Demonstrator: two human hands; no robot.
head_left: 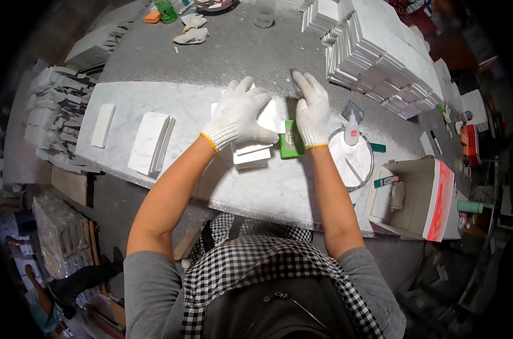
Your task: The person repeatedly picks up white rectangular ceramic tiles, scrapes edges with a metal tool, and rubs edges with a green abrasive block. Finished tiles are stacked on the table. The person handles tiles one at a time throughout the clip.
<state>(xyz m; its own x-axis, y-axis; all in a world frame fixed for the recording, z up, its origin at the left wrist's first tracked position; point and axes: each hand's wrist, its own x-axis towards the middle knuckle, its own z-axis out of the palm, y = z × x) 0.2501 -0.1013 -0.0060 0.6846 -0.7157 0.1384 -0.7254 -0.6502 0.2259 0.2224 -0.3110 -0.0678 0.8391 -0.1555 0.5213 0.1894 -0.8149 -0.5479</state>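
My left hand (239,116), in a white knit glove, lies flat with fingers spread on a small stack of white marble tiles (251,155) on the marble slab (183,101). My right hand (312,110), also gloved, rests palm down beside it, its fingertips on a small grey pad (296,79) at the slab's far edge. A green rectangular block (291,139) lies between the two wrists, just right of the tile stack. Part of a white tile (276,116) shows between the hands.
Two white tiles (149,141) and a narrow strip (103,125) lie on the slab's left. A round dish (361,164) with a glue bottle (352,131) sits right, then an open box (420,198). Tall tile stacks (375,56) fill the far right.
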